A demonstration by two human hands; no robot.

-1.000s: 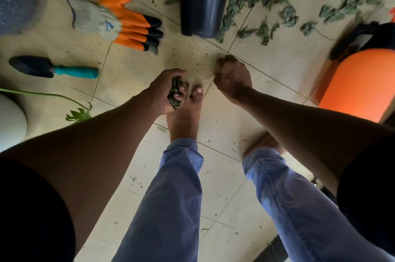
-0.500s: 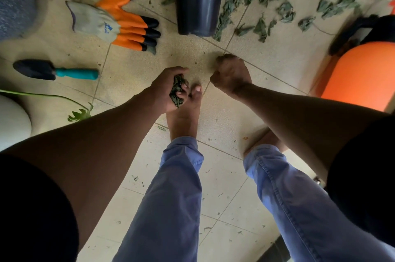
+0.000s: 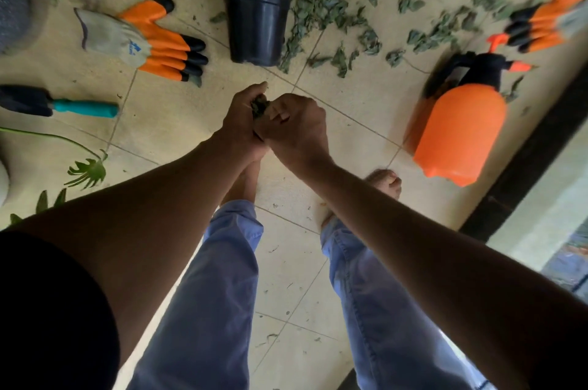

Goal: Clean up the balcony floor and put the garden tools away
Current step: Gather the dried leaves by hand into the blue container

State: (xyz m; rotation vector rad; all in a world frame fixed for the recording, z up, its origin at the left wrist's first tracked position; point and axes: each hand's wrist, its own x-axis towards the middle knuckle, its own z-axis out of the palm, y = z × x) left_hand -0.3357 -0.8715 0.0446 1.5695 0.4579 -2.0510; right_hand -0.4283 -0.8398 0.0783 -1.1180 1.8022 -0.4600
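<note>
Green leaf scraps (image 3: pixel 259 105) sit bunched between both hands just in front of the black pot (image 3: pixel 256 27): the left hand (image 3: pixel 241 122) curls around the wad, and the right hand (image 3: pixel 294 127) curls its fingers against it. If either grip loosens during the transfer, bits may fall beside the pot. Behind and right of the pot, more loose leaves (image 3: pixel 334 8) still litter the floor.

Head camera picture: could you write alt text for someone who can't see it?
Seen from above, a standing person's left hand and right hand meet around a small wad of dark green leaves. On the beige tiled floor beyond lie scattered dry leaves, a black plastic pot, orange garden gloves, a teal-handled trowel and an orange sprayer.
</note>
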